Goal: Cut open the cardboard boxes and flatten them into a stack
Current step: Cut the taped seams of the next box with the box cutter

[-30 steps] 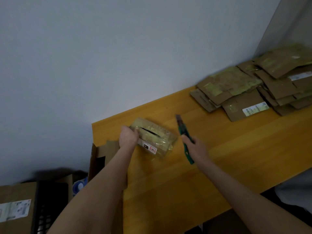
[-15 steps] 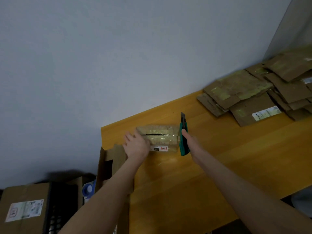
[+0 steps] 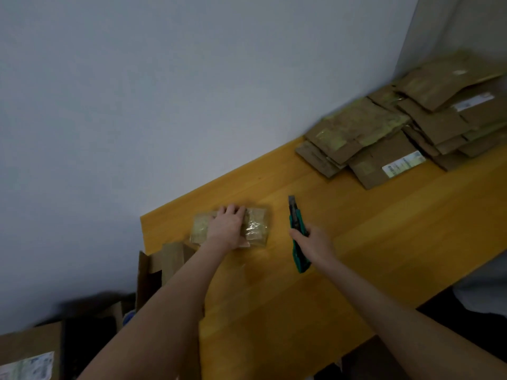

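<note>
Cardboard, brown under glossy clear tape: the small box (image 3: 255,229) lay flat on the yellow wooden table (image 3: 384,242), near its far left corner and close to the grey wall. Left hand (image 3: 226,229) rested palm-down on top of it, fingers straight and reaching the far edge. Right hand (image 3: 312,242) sat to the right, apart from the box, fingers curled round a green utility knife (image 3: 296,223) with the blade (image 3: 291,201) out and pointing toward the wall. Stack of flattened boxes (image 3: 384,138) lay well apart at the far right, some with white labels. An open carton (image 3: 170,259) stood beside the table's left edge, a labelled carton (image 3: 27,352) at lower left
</note>
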`<state>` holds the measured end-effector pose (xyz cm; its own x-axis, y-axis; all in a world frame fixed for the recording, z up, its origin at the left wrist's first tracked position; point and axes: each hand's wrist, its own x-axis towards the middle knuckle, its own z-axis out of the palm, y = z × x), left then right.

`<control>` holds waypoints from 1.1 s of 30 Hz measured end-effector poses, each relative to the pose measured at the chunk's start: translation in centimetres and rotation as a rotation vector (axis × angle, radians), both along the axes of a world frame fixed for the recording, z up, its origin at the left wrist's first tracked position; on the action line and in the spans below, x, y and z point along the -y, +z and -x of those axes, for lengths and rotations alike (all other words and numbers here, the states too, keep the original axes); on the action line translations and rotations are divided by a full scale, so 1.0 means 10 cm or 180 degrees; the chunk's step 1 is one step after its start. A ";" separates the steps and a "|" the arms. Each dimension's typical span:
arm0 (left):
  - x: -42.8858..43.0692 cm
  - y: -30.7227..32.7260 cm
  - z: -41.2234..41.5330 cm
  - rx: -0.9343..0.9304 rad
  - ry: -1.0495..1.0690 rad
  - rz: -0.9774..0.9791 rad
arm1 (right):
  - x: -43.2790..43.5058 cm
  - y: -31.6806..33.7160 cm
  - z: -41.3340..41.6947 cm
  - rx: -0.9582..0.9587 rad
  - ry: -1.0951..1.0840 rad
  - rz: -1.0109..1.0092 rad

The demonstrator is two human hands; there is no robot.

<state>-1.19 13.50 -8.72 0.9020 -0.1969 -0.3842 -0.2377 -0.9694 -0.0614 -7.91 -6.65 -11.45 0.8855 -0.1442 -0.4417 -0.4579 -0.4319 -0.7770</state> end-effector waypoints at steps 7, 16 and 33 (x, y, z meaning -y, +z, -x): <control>-0.04 -0.04 -0.02 -0.0020 0.0016 0.0110 | -0.04 0.04 0.17 0.0245 0.0923 0.0401; -0.03 -0.05 0.02 0.0049 0.0062 0.0046 | -0.09 -0.01 0.11 0.0280 0.1053 0.0220; -0.04 -0.07 -0.03 -0.0123 0.0044 -0.0073 | -0.01 0.02 0.12 0.0205 0.1524 0.0444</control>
<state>-0.88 13.86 -9.45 0.8890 -0.1752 -0.4232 -0.2269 -0.9711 -0.0746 -9.09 -6.52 -11.20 0.8917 0.2311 -0.3893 -0.1359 -0.6836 -0.7171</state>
